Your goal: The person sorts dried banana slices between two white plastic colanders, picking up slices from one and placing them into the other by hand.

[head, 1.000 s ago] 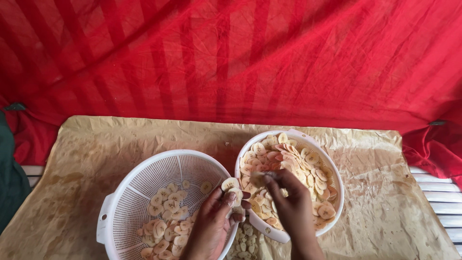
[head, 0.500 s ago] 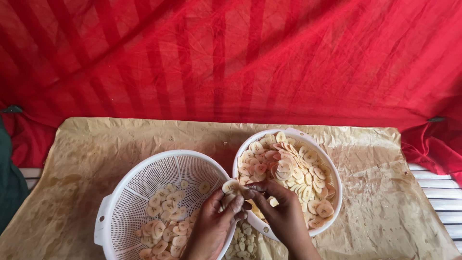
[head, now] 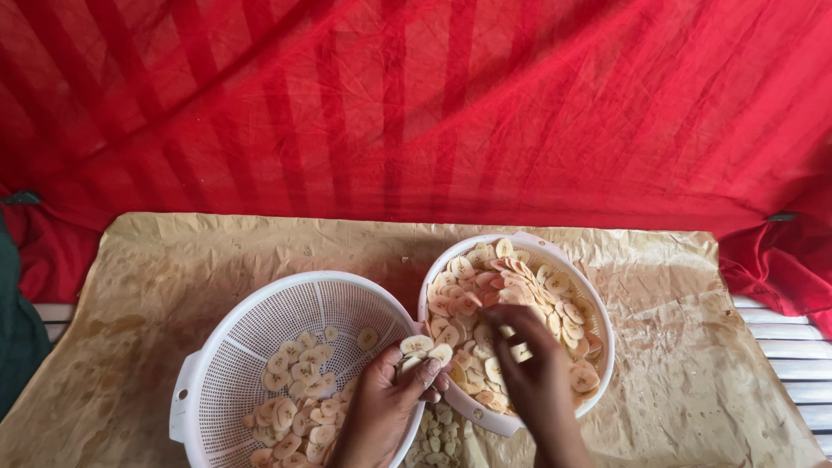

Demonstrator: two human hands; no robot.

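White colanders (head: 260, 347), two; left hand (head: 386, 407) pinches banana slices (head: 425, 348), right hand (head: 533, 373) grasps one.

So the surface is covered with a crinkly tan paper sheet (head: 173, 286), pretty stained. Sitting on it: a white colander (head: 234, 347), a white bowl (head: 598, 329), and some loose banana slices (head: 442, 433) between them.

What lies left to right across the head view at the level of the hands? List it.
Brown paper sheet → white colander → left hand holding banana slices → right hand → white bowl of slices → white slatted surface.
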